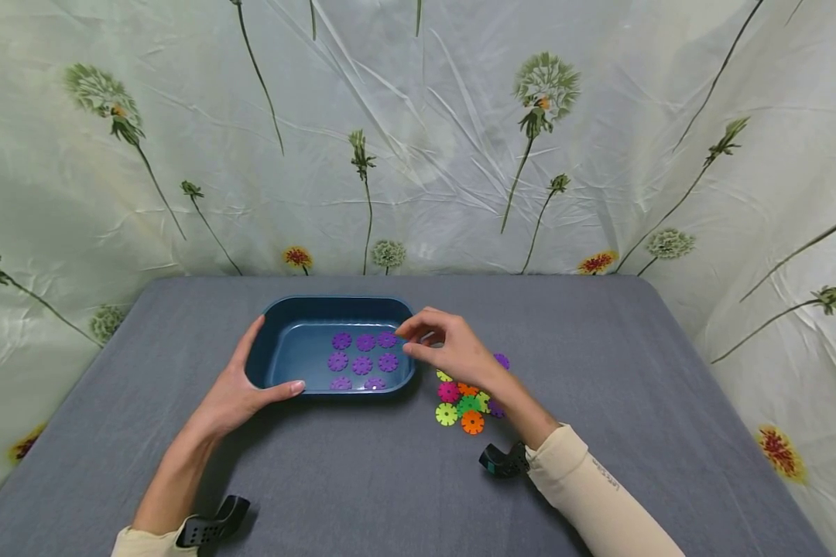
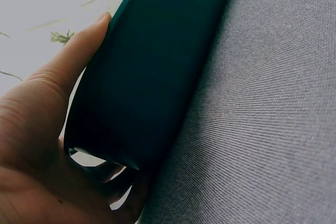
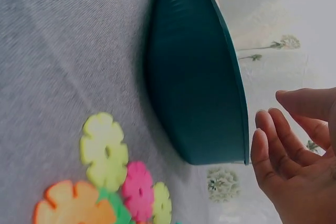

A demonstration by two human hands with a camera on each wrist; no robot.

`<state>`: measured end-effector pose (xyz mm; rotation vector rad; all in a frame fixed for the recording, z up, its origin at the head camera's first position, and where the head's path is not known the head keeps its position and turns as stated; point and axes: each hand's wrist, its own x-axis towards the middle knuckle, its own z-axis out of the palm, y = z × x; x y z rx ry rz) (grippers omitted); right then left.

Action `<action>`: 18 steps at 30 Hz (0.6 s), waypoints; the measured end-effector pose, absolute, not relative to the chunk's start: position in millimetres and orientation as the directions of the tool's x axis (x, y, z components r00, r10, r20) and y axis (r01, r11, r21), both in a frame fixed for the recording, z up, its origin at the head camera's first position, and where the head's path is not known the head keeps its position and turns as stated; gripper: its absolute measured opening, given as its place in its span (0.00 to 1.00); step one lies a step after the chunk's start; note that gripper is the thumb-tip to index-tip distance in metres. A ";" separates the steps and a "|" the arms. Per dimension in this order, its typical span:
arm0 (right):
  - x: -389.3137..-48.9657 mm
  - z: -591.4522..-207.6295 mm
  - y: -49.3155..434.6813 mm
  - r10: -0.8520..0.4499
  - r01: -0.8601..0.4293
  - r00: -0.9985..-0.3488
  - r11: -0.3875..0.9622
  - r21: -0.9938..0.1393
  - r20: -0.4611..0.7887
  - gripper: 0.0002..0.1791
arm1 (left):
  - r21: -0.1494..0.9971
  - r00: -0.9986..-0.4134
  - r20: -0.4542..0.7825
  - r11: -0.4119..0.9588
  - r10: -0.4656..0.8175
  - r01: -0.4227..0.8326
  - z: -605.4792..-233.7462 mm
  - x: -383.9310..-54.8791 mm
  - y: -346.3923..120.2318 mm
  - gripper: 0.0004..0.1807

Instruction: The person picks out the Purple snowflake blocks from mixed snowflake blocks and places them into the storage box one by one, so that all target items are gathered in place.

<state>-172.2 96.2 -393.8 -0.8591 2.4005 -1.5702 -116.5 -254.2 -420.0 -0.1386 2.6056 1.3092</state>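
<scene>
A blue oblong plastic tub [image 1: 299, 348] stands on the cloth, with several purple flower-shaped discs [image 1: 362, 365] laid in rows on its floor. My left hand [image 1: 230, 394] grips the tub's left end, thumb on the near rim and another finger up at the far side; in the left wrist view the rest of that hand [image 2: 31, 135] wraps the tub's corner. Just at the right rim hovers my right hand [image 1: 456, 348], fingers loosely bent. The right wrist view shows a gap between thumb and fingertips of this hand [image 3: 294, 166], with nothing held.
Right of the tub, partly under my right forearm, lies a loose cluster of flower discs: pink [image 1: 448, 391], orange [image 1: 472, 422], green [image 1: 468, 404], yellow-green [image 1: 447, 415] and purple [image 1: 502, 360]. A grey cloth [image 1: 362, 480] covers the table; a flower-printed curtain [image 1: 446, 155] hangs behind.
</scene>
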 end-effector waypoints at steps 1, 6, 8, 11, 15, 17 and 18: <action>-171.8 -394.2 98.3 -0.530 -0.377 -0.829 0.296 -0.878 0.177 0.11 | 0.779 -0.971 -0.239 0.600 0.015 -0.183 -420.2 -116.8 -254.4 0.72; -170.7 -397.5 108.7 -0.509 -0.364 -0.844 0.316 -0.876 0.167 0.12 | 0.779 -0.972 -0.235 0.601 0.011 -0.182 -420.0 -116.2 -253.5 0.72; -170.7 -399.2 112.5 -0.505 -0.362 -0.847 0.319 -0.876 0.166 0.12 | 0.779 -0.972 -0.235 0.599 0.007 -0.184 -419.7 -115.9 -252.8 0.72; -170.5 -401.7 117.7 -0.500 -0.361 -0.850 0.324 -0.874 0.166 0.12 | 0.783 -0.973 -0.230 0.595 0.005 -0.182 -419.5 -115.1 -252.0 0.72; -169.5 -405.3 125.3 -0.495 -0.360 -0.853 0.331 -0.872 0.165 0.12 | 0.780 -0.973 -0.232 0.598 0.007 -0.182 -419.1 -115.2 -252.3 0.72; -169.1 -406.9 129.3 -0.492 -0.358 -0.855 0.333 -0.872 0.163 0.12 | 0.778 -0.973 -0.231 0.602 0.007 -0.181 -419.4 -115.6 -252.6 0.72; -169.0 -407.5 131.4 -0.490 -0.356 -0.857 0.336 -0.872 0.161 0.11 | 0.778 -0.973 -0.230 0.602 0.006 -0.180 -419.4 -115.7 -252.5 0.72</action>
